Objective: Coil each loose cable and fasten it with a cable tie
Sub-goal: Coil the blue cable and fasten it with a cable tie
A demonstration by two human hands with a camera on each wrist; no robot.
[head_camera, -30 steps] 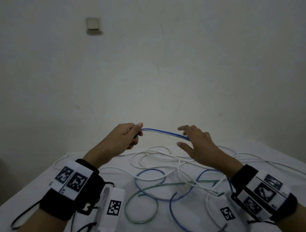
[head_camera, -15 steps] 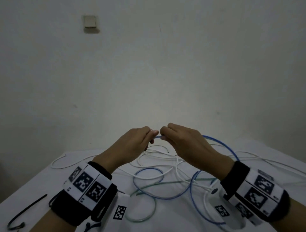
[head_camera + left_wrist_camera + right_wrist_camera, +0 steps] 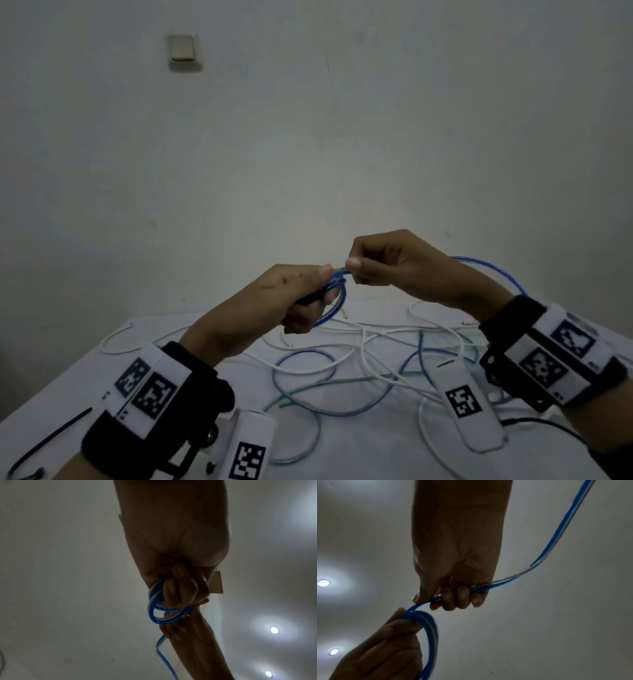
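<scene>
Now blue cable between both hands.

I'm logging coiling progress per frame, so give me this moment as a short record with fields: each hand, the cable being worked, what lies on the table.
left hand: grips small loops of the blue-and-white striped cable
right hand: fingers curled round the same cable beside the loops
cable run: arcs from the right hand over its wrist towards the table
white table: loose white cables, a pale green cable, more blue cable
black cable tie: lies at the table's left edge, untouched
</scene>
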